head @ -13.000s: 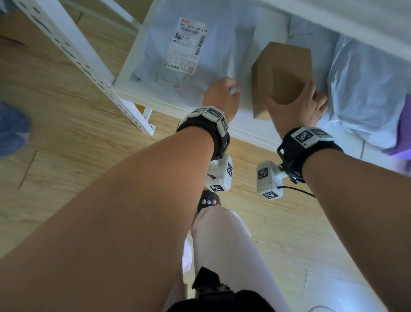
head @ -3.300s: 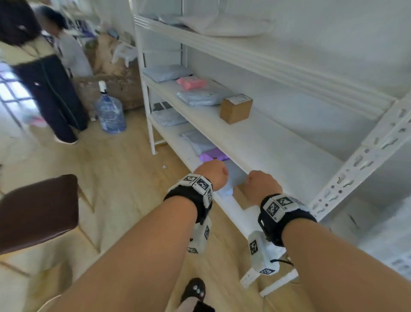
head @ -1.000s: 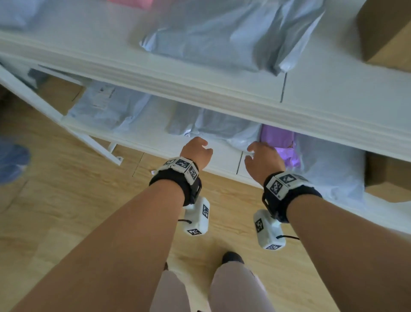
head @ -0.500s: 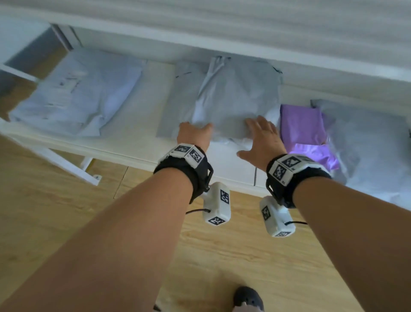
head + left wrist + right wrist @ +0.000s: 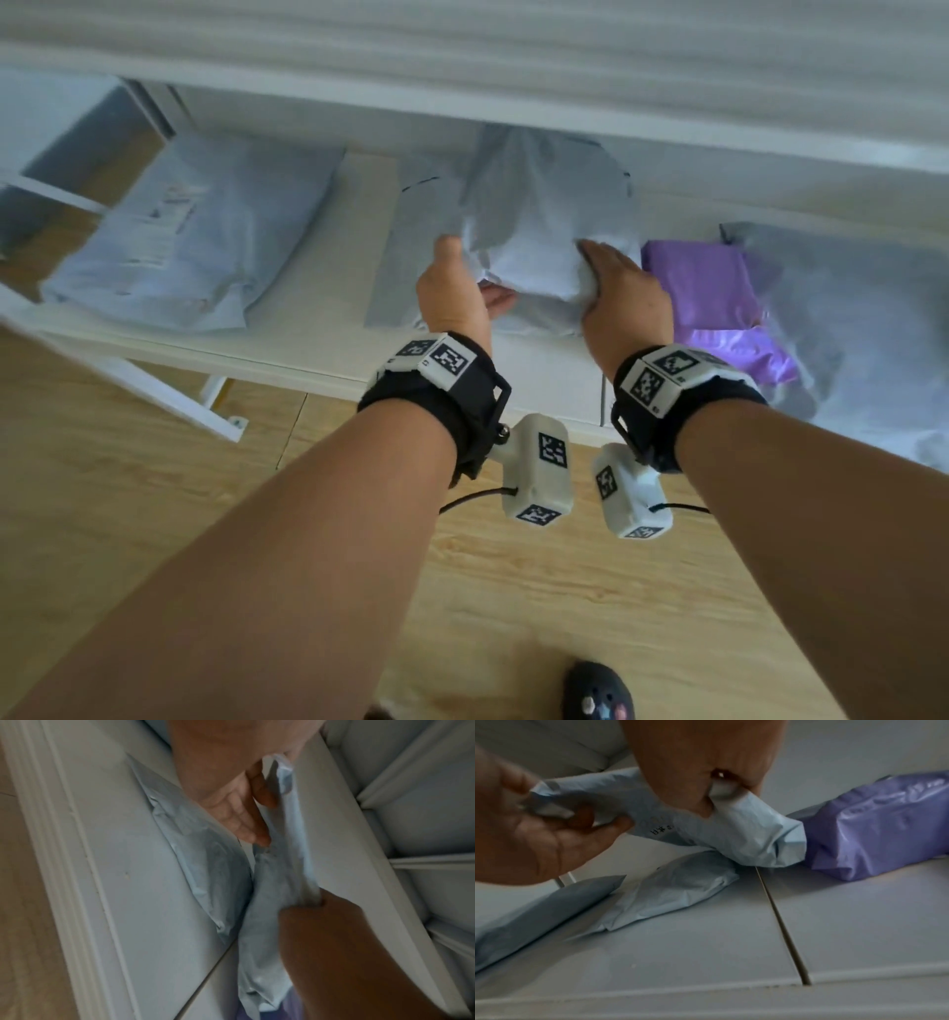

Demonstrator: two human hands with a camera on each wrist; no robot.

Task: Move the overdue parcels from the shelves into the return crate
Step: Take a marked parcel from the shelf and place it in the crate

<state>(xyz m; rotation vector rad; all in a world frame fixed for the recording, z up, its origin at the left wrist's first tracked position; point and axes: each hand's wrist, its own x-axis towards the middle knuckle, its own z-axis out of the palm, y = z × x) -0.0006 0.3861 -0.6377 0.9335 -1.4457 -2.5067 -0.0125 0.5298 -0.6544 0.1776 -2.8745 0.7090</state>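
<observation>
A crumpled light grey-blue mailer parcel (image 5: 529, 257) is raised off the lower shelf (image 5: 287, 354), and both hands hold it. My left hand (image 5: 467, 277) pinches its left edge, thumb on top and fingers underneath. My right hand (image 5: 595, 272) grips its right end. The right wrist view shows the parcel (image 5: 734, 835) bunched between the left hand (image 5: 559, 829) and right hand (image 5: 706, 787), with black print on its underside. In the left wrist view the parcel (image 5: 272, 882) hangs just above the shelf board. No crate is in view.
A flat grey parcel (image 5: 395, 267) lies under the lifted one. A labelled pale blue parcel (image 5: 195, 231) lies to the left, a purple parcel (image 5: 703, 288) and a large grey one (image 5: 852, 329) to the right. The upper shelf's edge (image 5: 513, 103) hangs close overhead. Wooden floor (image 5: 154, 488) lies below.
Half a second ago both hands lay flat on the grey parcel. Now they grip its two ends and have lifted and bunched it above the shelf.
</observation>
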